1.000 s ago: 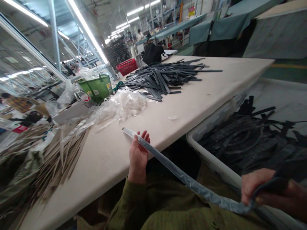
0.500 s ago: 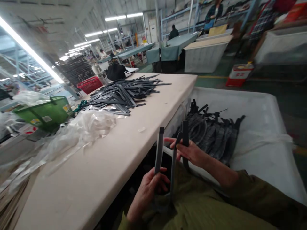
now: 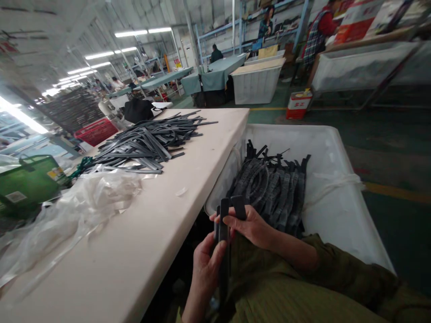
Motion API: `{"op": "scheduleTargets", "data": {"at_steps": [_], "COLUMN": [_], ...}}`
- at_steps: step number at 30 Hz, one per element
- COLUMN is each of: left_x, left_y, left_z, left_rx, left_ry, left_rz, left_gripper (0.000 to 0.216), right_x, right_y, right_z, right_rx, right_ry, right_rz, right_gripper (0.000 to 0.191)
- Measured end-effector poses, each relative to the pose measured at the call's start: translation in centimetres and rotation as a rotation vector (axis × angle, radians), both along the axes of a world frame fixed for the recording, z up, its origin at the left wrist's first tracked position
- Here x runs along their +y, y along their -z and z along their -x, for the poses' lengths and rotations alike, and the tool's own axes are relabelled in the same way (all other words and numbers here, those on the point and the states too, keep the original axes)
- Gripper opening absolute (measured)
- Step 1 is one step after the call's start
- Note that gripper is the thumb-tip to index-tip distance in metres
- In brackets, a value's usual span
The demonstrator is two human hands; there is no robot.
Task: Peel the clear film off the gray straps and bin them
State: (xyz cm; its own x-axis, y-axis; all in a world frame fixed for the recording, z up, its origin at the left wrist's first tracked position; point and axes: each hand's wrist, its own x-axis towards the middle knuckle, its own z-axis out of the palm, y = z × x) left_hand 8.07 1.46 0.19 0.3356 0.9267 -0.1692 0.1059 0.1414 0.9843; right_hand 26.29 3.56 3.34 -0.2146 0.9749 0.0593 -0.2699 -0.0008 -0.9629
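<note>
My left hand point(image 3: 208, 260) pinches dark grey strips point(image 3: 224, 220) between thumb and fingers, their ends pointing up. Close beside it, my right hand point(image 3: 251, 226) is closed on a strip point(image 3: 239, 207) that leans left at the top, its thumb reaching across to the strips in the left hand. The lower lengths hang down in front of my lap, partly lost in shadow. A heap of similar strips point(image 3: 144, 141) lies across the far part of the table point(image 3: 161, 215). Bundled strips point(image 3: 269, 188) fill part of the white bin point(image 3: 336, 211) at my right.
Crumpled clear plastic point(image 3: 97, 197) covers the table's left side, near a green bag point(image 3: 30, 179). A red basket point(image 3: 95, 131) and a black bag point(image 3: 138, 111) stand beyond the heap. A red-and-white can point(image 3: 298, 104) is on the floor. Other people work farther back.
The hands have come together, bringing the separate strips side by side. My view has turned to the right, so the table and bin appear farther left.
</note>
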Motion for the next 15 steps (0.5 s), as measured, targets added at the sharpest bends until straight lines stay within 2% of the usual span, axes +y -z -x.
{"op": "scheduleTargets", "data": {"at_steps": [2,5,8,10,13,15], "left_x": [-0.7,-1.8,-2.3,-2.2,-1.7,-1.5], "left_y": [0.5,1.8,2.9,3.2,3.2,3.2], "left_z": [-0.6,-1.0,-1.3,-1.7,-2.2,-2.2], "left_rx": [0.081,0.162,0.186,0.195,0.217,0.204], "left_ry": [-0.012,0.006,0.041,0.05,0.033,0.015], "left_rz": [-0.003,-0.149,-0.335,-0.404,-0.424,-0.395], "left_gripper": [0.042,0.035,0.025,0.021,0.02,0.024], "right_x": [-0.6,-0.7,-0.4,-0.1,0.2,0.2], "right_y": [-0.3,-1.0,-1.9,-2.5,-3.6,-4.8], "right_z": [-0.4,-2.0,-4.4,-6.0,-8.1,-9.7], "right_rx": [-0.038,-0.085,-0.128,-0.146,-0.166,-0.175], "right_ry": [-0.013,0.053,0.251,0.358,0.432,0.568], "right_rz": [-0.007,-0.021,-0.082,-0.137,-0.196,-0.243], "right_gripper": [0.042,0.044,0.038,0.034,0.031,0.029]}}
